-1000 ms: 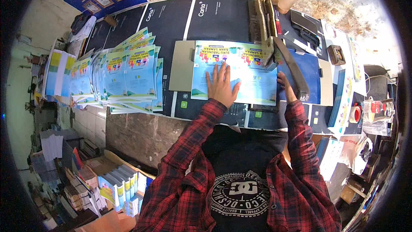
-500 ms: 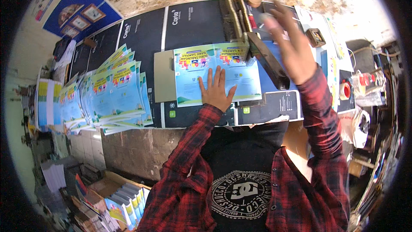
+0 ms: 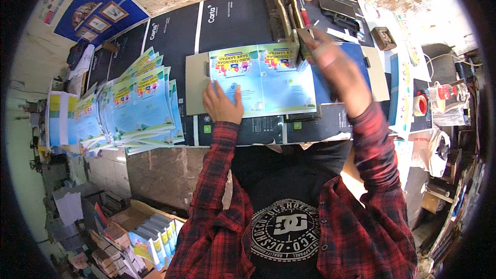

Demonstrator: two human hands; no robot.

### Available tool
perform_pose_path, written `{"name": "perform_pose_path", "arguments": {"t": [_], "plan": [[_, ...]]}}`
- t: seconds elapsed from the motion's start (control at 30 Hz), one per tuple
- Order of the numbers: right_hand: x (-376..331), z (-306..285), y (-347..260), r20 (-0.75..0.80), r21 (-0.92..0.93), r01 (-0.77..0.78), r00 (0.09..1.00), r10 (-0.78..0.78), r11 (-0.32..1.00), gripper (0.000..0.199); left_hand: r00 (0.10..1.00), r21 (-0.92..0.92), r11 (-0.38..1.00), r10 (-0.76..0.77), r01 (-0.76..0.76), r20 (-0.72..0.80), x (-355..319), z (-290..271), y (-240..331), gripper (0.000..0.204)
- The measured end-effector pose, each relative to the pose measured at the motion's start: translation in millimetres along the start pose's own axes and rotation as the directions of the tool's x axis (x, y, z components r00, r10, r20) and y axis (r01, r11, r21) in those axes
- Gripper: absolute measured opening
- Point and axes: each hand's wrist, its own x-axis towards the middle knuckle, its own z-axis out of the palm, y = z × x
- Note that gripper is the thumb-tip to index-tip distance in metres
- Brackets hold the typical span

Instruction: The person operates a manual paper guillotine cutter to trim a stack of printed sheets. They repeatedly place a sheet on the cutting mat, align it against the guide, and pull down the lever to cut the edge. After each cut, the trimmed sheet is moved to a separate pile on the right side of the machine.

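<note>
A light-blue printed cover sheet (image 3: 243, 93) lies flat, with yellow and colourful artwork along its far edge. Its far right part reaches under the head of a dark metal heavy-duty stapler (image 3: 281, 18). My left hand (image 3: 223, 104) rests at the sheet's left edge, palm down with fingers apart, the fingertips by a grey-beige board (image 3: 196, 85). Over the stapler's lever (image 3: 306, 39) is my right hand (image 3: 343, 72). It is smeared by motion, and most of the lever is hidden behind it, so I cannot tell whether its fingers grip.
Fanned stacks of similar printed sheets (image 3: 137, 101) cover the table's left end. A blue panel (image 3: 356, 64) lies right of the sheet. Further right are a small metal box (image 3: 383, 38), a red tape roll (image 3: 420, 105) and a clear jar (image 3: 448, 95). A box of booklets (image 3: 155, 237) stands below.
My left hand has slid left from the sheet's middle to its left edge. My right hand has come down from its raised position onto or close over the stapler's lever.
</note>
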Motion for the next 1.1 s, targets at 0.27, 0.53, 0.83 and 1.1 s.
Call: {"name": "perform_pose_path", "arguments": {"t": [0.27,0.53,0.83,1.1], "plan": [[-47.7,21.6,213.3,-0.159,-0.658,-0.031,0.982,-0.098,0.752,0.058,0.905,-0.438,0.794,-0.344,0.423,0.250,23.8,-19.4,-33.7,0.050],[-116.7,-1.4,118.2,-0.417,-0.111,-0.178,0.902,0.116,0.978,0.064,0.970,-0.283,0.958,0.025,0.046,0.243,75.5,-116.3,-234.7,0.039],[-166.9,-205.6,148.2,-0.818,-0.526,-0.624,0.556,-0.145,0.578,0.066,0.967,-0.069,0.976,-0.214,0.206,-0.136,152.5,-157.2,-442.2,0.060],[-165.0,-322.7,226.0,-0.896,-0.421,-0.906,0.421,0.138,0.030,0.137,0.986,-0.392,0.917,-0.009,0.075,0.166,48.3,-145.8,-179.2,0.043]]}}
